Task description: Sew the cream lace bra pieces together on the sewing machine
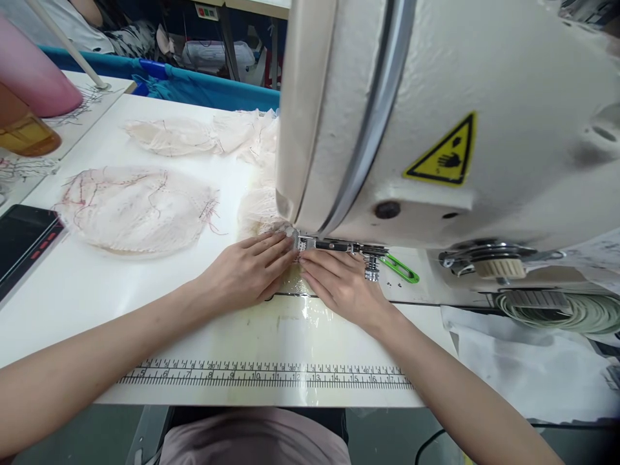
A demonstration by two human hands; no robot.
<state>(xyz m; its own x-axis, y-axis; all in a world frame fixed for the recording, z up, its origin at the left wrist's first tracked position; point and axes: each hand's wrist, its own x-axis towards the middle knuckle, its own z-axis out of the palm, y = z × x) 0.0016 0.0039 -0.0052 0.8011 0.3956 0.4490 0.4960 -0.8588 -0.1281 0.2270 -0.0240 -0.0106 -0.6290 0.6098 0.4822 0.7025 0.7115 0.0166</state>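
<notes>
Both my hands lie at the needle area of a large sewing machine (349, 129), fingertips nearly meeting. My left hand (249, 268) rests flat with fingers stretched out, touching the pale sheer fabric (261, 205) left of the presser foot (303, 243). Flat too, with fingers extended, my right hand (339, 274) lies just in front of the foot, its fingertips partly under the metal attachment. The fabric directly beneath the fingers is mostly hidden. Bunched fabric runs back from the foot along the machine's left side. A green thread snipper (401, 268) lies right of my right hand.
A round sheer piece (140, 210) with loose red threads lies on the white table (159, 316). At left are a phone-like black device (26, 242) and a pink thread cone (41, 64). A printed ruler (271, 374) follows the front edge. White cloth (523, 368) lies at right.
</notes>
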